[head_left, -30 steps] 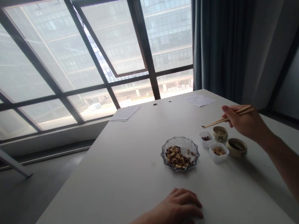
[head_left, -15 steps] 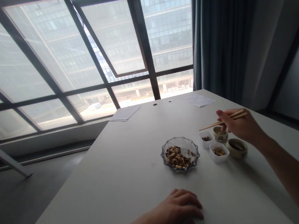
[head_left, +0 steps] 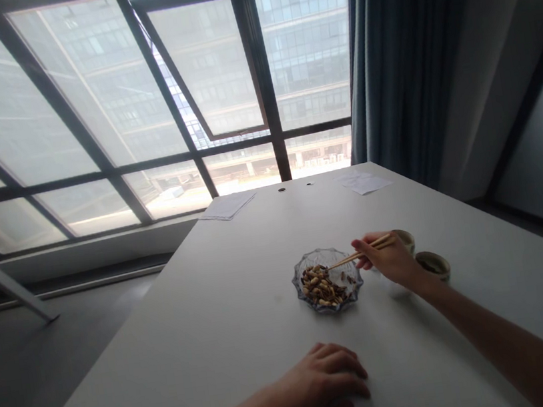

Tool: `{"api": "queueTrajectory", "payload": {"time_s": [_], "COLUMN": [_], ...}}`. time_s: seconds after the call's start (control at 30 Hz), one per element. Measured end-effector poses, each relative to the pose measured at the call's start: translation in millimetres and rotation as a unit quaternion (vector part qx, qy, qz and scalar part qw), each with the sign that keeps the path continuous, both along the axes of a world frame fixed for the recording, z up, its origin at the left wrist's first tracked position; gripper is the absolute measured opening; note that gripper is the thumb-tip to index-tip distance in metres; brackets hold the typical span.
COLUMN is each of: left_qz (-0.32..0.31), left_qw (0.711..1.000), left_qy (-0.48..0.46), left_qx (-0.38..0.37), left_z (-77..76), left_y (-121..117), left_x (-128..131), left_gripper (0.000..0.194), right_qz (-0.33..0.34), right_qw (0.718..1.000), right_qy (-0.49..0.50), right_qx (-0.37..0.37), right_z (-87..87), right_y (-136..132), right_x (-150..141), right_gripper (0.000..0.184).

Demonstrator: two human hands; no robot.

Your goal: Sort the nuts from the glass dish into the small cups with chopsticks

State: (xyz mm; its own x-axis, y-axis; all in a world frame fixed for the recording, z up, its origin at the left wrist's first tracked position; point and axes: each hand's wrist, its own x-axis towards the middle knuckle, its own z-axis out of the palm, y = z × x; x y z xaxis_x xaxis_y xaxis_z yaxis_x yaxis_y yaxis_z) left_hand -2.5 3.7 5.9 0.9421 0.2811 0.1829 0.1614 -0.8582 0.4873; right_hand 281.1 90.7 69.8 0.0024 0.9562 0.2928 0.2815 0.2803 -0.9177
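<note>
My right hand [head_left: 388, 260] grips a pair of wooden chopsticks [head_left: 347, 259], whose tips point left over the glass bowl. The clear bowl [head_left: 358, 296] has a scalloped rim and holds a heap of mixed brown and pale nuts or seeds [head_left: 320, 284]. Beneath and behind my right hand the two small white cups are mostly covered. Two beige ceramic pots, one [head_left: 404, 239] behind the hand and one [head_left: 432, 266] beside the wrist, are partly visible. My left hand [head_left: 322, 385] rests on the table in front of the bowl, fingers loosely bent and apart, holding nothing.
The white table [head_left: 208, 327] stretches toward the windows. Papers [head_left: 228, 206] lie at its far left corner and another sheet [head_left: 367, 182] at the far right. A dark round spot [head_left: 282, 190] sits near the far edge. A blue curtain [head_left: 395, 78] hangs behind.
My right hand has moved left and nearer with the chopsticks, from above the small cups to the glass bowl. It now covers the white cups. My left hand has stayed put.
</note>
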Motion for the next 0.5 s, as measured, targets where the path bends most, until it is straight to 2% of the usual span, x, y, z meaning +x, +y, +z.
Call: {"api": "queueTrajectory", "payload": {"time_s": [0.1, 0.23, 0.5], "left_qz": [0.000, 0.000, 0.004], "left_qw": [1.000, 1.000, 1.000], "left_qy": [-0.001, -0.008, -0.021], "left_qx": [-0.002, -0.006, 0.005], "left_z": [0.8, 0.7, -1.4], "left_y": [0.0, -0.3, -1.1], "left_x": [0.4, 0.4, 0.1], "left_gripper": [0.037, 0.036, 0.037], "right_qz": [-0.008, -0.011, -0.035], "right_qw": [1.000, 0.998, 0.992], "right_qy": [0.000, -0.048, -0.082], "right_qx": [0.013, 0.043, 0.084], "right_z": [-8.8, -13.8, -9.2], "right_y": [1.4, -0.2, -2.5], "right_x": [-5.9, -10.2, -11.9], "right_gripper": [0.062, 0.062, 0.063]}}
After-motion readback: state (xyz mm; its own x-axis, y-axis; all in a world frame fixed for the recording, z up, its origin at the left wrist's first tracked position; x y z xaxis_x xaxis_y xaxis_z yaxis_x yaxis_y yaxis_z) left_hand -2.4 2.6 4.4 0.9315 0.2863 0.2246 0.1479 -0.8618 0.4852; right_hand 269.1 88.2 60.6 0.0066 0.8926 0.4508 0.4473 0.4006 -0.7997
